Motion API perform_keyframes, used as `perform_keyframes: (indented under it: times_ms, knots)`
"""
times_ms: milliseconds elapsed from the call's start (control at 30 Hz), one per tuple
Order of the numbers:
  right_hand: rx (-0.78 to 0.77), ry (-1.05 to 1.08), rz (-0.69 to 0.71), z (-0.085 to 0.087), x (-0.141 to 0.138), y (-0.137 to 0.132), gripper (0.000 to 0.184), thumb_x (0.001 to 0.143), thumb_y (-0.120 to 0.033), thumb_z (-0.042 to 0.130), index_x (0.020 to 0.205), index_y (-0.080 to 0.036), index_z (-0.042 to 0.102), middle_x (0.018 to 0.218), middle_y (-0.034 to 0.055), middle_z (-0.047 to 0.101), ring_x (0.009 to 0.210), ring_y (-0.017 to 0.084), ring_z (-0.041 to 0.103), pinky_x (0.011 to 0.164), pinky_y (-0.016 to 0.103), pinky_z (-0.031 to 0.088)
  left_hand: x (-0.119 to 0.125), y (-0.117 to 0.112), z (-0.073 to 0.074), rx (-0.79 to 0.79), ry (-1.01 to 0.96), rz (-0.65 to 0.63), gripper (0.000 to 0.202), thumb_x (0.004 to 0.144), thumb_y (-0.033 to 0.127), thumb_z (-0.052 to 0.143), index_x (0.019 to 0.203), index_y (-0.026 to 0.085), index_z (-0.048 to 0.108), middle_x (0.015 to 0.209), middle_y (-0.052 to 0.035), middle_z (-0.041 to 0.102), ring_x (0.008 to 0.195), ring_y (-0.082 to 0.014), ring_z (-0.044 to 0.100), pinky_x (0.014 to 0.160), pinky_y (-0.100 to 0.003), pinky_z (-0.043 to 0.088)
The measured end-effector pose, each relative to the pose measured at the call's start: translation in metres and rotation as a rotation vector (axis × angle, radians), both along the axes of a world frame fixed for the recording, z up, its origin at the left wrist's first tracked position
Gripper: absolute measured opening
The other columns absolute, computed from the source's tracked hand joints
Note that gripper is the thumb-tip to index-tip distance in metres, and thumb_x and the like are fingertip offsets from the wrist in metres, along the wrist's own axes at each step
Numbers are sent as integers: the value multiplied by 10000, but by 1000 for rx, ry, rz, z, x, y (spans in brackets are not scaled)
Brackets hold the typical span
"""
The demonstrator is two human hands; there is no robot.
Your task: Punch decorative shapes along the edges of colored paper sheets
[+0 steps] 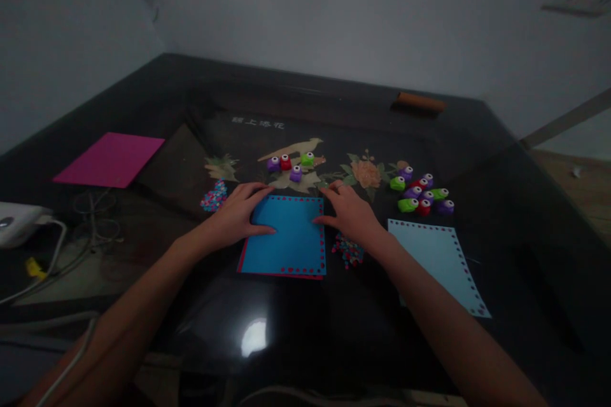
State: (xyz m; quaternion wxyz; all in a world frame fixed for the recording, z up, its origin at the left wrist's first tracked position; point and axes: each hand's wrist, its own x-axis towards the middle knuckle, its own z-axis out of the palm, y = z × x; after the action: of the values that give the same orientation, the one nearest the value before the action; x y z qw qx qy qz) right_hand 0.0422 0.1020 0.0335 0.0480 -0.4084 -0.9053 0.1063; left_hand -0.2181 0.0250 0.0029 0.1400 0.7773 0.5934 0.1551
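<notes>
A blue paper square (286, 232) lies in front of me, with punched holes along its top, right and part of its bottom edge. A red-pink sheet (286, 276) shows beneath it at the bottom and left. My left hand (241, 213) rests at the upper left, thumb flat on the blue paper and fingers spread past its edge. My right hand (348, 210) is at the upper right corner, thumb tip at the paper's edge, fingers apart. Small purple, red and green craft punches (296, 173) stand just beyond the paper.
Paper confetti piles (214, 196) lie on both sides. At right are several more punches (414, 192) and a light blue punched sheet (434, 261). A magenta sheet (112, 159), white device (19, 222) and cables are left. A brown roll (420, 102) lies at the back.
</notes>
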Motion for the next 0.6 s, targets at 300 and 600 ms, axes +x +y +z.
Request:
perform_keyframes:
  times_ms: [300, 600]
  knots:
    - [21, 60, 28, -7, -1, -3, 476, 750, -373, 720, 1170, -186, 595, 1145, 120, 563, 1050, 295, 564, 792, 416, 514, -3, 0, -7, 34, -2, -16, 794, 689, 561, 705, 1363, 226, 455, 1245, -142, 474, 1137, -346, 455, 966, -519, 398]
    - [-17, 116, 12, -8, -2, -4, 409, 730, -326, 739, 1087, -201, 581, 1123, 85, 572, 1025, 270, 579, 763, 386, 514, -3, -1, -3, 31, 9, -22, 714, 686, 509, 732, 1300, 245, 480, 1225, -121, 453, 1136, -339, 440, 959, -517, 402]
